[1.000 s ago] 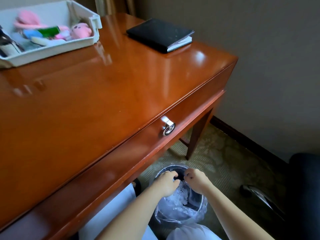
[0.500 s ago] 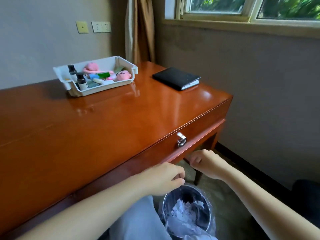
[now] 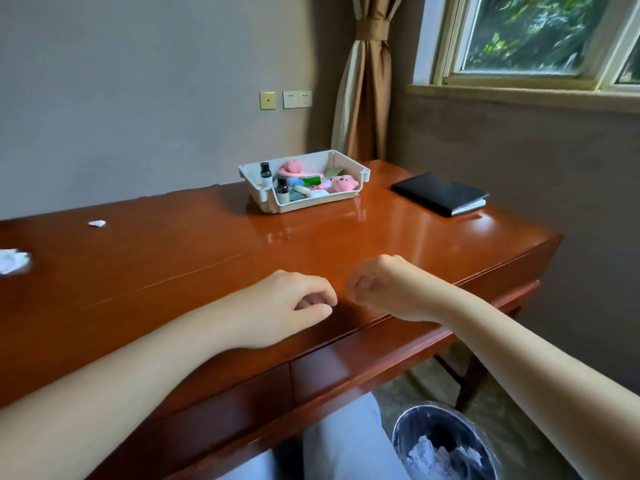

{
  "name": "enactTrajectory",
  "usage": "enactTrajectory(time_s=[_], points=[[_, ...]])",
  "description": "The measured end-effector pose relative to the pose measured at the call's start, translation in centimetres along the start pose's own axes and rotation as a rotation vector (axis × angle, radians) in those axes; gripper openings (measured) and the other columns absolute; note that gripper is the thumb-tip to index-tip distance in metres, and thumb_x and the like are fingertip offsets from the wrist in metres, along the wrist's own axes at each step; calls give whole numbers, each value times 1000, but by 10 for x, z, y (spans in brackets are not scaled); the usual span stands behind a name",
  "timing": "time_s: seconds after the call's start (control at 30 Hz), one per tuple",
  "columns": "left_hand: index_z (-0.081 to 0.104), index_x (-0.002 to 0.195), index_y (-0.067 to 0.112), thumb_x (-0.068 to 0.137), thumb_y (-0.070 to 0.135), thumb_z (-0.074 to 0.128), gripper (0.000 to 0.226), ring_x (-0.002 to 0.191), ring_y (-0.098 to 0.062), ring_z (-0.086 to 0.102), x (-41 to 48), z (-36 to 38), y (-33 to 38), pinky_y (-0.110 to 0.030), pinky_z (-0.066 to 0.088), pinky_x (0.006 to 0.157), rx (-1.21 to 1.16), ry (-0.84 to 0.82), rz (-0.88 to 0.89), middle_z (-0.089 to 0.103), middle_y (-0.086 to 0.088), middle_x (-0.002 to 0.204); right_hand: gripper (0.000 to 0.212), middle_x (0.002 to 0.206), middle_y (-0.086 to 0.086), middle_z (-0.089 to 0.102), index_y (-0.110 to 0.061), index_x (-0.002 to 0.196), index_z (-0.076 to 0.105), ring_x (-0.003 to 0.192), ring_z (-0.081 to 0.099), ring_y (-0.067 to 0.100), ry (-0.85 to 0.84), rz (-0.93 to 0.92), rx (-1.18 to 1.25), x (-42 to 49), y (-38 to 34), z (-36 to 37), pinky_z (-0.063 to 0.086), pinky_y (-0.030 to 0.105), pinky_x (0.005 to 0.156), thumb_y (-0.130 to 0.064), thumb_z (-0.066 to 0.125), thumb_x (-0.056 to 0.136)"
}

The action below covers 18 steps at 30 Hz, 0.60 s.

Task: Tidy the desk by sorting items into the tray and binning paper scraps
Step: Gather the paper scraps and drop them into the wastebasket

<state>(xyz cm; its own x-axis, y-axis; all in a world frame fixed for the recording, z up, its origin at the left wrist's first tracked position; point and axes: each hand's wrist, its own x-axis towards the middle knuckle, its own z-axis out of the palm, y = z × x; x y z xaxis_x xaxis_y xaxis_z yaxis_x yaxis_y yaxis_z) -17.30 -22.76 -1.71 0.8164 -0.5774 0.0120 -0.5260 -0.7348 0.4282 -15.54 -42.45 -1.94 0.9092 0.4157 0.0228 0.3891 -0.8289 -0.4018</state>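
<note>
Two paper scraps on the desk [image 3: 207, 271], one small [image 3: 97, 223], one larger [image 3: 13, 261]; one tray [image 3: 311, 204]; two dark-capped bottles [image 3: 265, 174] [image 3: 282, 190]; one black notebook [image 3: 440, 194]; one bin [image 3: 401, 431]; two hands [image 3: 291, 306] [image 3: 384, 289].

Crumpled white paper scrap [image 3: 13, 260], far left of the left hand [image 3: 294, 306]: cut by frame edge. Round metal bin with clear liner [image 3: 446, 445], below the right hand [image 3: 384, 289]: bottom cropped. Right hand: blurred, curled fingers unclear. White plastic tray [image 3: 273, 206] beyond both hands: small contents indistinct.
</note>
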Motion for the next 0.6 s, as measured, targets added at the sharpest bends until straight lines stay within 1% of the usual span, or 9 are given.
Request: enactTrajectory(time_s=[0.07,0.13,0.2,0.23,0.3,0.43,0.6], points=[[59,114,33,95,34,46,23,84,13,53,-17,-11,-16,-6,39,68,30,32,-55,59,20,105,18,99,-2,68,-19,102,67,87,62,15,-11,-66,-2,22,-19,8,53,27,79,-22,57,88],[58,117,32,96,33,45,25,99,6,53,-34,-20,-34,-12,41,83,72,66,-115,58,17,115,20,102,-1,67,-19,107,67,88,62,14,-23,-125,21,42,-38,19,50,23,78,-21,57,89],[56,120,32,96,32,44,26,111,1,49,-50,-28,-54,-19,41,96,109,98,-194,54,16,122,24,106,0,67,-17,111,66,94,63,16,-49,-178,36,63,-57,32,51,25,83,-20,58,89],[55,120,31,97,31,44,26,114,-1,48,-58,-31,-65,-21,40,99,119,121,-237,53,15,125,25,109,1,67,-16,113,65,97,62,17,-67,-199,36,73,-67,40,51,27,85,-21,58,89],[55,121,30,97,30,43,26,119,-3,46,-72,-34,-87,-23,39,102,138,193,-331,51,13,129,27,113,4,65,-14,115,64,100,61,20,-100,-238,19,95,-85,56,52,30,88,-22,58,89],[51,126,28,97,30,42,30,130,-9,40,-98,-32,-130,-31,36,108,174,338,-539,44,10,139,32,118,8,62,-12,120,60,105,60,25,-157,-292,-5,138,-120,85,52,38,92,-22,57,90],[39,140,26,99,32,37,41,138,-16,29,-129,-31,-182,-37,26,113,217,431,-738,34,6,149,34,117,11,59,-11,121,57,105,57,28,-114,-351,-23,180,-158,114,50,35,90,-26,56,91]])
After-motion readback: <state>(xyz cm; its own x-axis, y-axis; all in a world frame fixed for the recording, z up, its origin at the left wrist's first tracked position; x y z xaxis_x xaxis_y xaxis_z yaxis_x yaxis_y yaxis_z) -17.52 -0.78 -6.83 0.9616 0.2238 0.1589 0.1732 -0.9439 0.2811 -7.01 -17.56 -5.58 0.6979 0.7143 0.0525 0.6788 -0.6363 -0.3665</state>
